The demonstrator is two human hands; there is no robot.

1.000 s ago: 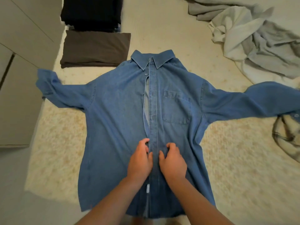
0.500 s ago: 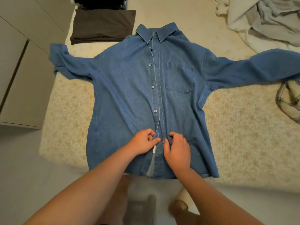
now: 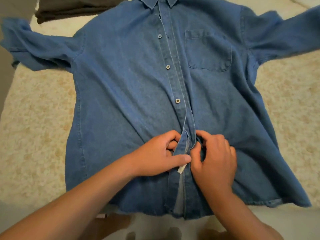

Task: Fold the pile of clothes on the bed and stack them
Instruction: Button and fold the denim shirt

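The shirt (image 3: 131,94) lies flat and face up on the bed (image 3: 34,122), with the collar far, the hem near at the bed edge, and the sleeves spread to the left and to the right. The left hand (image 3: 161,155) pinches the left front edge near the lower part of the placket, thumb on top and fingers curled under the cloth. The right hand (image 3: 214,158) pinches the right front edge just beside it, fingers bent into the fabric. The step in hand seems to be closing one lower button; three buttons (image 3: 177,100) farther up look already closed. To do it well, I think the two edges should be kept level, so the button meets its own hole and not the next one, and the cloth should stay flat on the bed, without pulling it toward the near edge where the hem may slip down. The button itself is hidden under the fingers, so I cannot tell if it is through. The only container is the chest pocket (image 3: 208,49); it lies flat and nothing shows inside. Folded dark clothes (image 3: 72,9) lie far left.
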